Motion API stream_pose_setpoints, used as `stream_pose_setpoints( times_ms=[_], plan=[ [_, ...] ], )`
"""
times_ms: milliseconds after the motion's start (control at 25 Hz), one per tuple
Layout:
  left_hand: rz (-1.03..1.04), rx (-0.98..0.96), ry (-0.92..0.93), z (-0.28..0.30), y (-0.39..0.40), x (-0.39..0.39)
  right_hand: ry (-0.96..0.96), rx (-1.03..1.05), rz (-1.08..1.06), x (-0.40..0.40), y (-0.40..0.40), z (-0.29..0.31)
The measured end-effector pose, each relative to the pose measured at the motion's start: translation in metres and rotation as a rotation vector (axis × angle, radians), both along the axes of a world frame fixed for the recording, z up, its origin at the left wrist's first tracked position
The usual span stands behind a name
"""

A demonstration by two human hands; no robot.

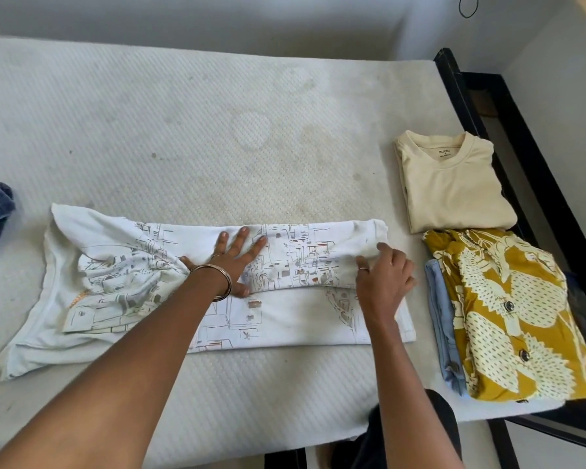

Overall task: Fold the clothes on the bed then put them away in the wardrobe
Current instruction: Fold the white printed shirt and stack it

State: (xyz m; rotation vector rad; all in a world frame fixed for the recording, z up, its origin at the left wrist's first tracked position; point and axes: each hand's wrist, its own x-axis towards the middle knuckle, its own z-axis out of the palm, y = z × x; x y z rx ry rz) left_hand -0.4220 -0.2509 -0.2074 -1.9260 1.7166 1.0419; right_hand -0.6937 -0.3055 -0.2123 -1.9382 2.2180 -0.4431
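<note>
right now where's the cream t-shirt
In the head view the cream t-shirt lies folded on the mattress, far right, just beyond the yellow patterned shirt.

Bare mattress, dark frame, pale walls.

A white quilted mattress (190, 137) fills most of the view, its surface marked with faint brownish ring stains toward the middle. A black bed frame (508, 137) runs along its right edge and around the near corner. Grey-white walls (217, 18) rise behind the far side, and a thin black cord (468, 8) loops down in the upper right corner.
</note>
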Motion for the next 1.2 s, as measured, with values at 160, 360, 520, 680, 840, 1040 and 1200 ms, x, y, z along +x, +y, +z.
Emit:
stream_pose_setpoints(
  times_ms=[160, 360, 520, 680, 840, 1040, 1200],
  plan=[
    [-0.002, -0.011, 0.010, -0.003, 0.001, 0.002, 0.272, 0.270, -0.245, 0.018, 0.011, 0.004],
    [0.014, -0.011, 0.037, -0.009, -0.003, 0.004, -0.013, 0.004, 0.559, 0.074, 0.026, -0.001],
    [0.022, -0.016, 0.057, -0.015, -0.001, 0.008, 0.066, 0.170, -0.002, -0.002, 0.025, -0.006],
    [0.009, -0.034, 0.047, -0.013, 0.000, 0.006, 0.139, 0.219, -0.176, 0.013, 0.011, 0.012],
    [0.030, -0.038, 0.059, -0.014, 0.001, 0.006, 0.064, 0.216, 0.318, 0.024, 0.026, -0.009],
    [0.039, -0.065, 0.061, -0.019, 0.001, 0.006, 0.006, 0.234, -0.036, 0.031, 0.022, -0.009],
    [0.060, -0.091, 0.071, -0.020, 0.004, 0.005, 0.136, 0.188, 0.606, 0.029, 0.020, -0.036]
  ],
)
